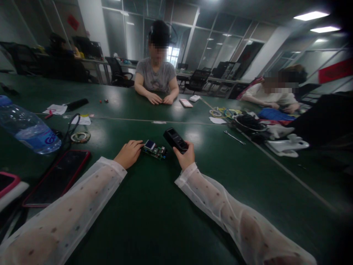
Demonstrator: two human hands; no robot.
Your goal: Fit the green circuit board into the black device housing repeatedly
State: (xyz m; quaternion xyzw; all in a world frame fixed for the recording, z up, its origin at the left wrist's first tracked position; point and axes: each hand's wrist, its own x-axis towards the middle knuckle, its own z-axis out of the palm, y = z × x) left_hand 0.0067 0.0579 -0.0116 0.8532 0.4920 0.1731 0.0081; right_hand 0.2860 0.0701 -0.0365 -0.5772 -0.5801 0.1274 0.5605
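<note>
My left hand (pixel 129 153) is at the middle of the green table, its fingertips on the left edge of a small circuit board (pixel 156 150). The board carries a little square screen and several parts, with a blue bit at its right end; my left thumb is hidden. Just right of the board, my right hand (pixel 186 154) grips a black handheld device (pixel 175 140), thumb on its near end and fingers around its right side. Tilted up off the table, the device has small pale markings on its face. A narrow gap separates it from the board.
At left stand a water bottle (pixel 33 127), a red-edged phone (pixel 59 178) and a tape-like ring (pixel 80 137). A wrench (pixel 234 137) lies to the right, before piled cables (pixel 224 112) and a white tool-like object (pixel 286 145). Two people (pixel 156 73) (pixel 275 92) sit across the table.
</note>
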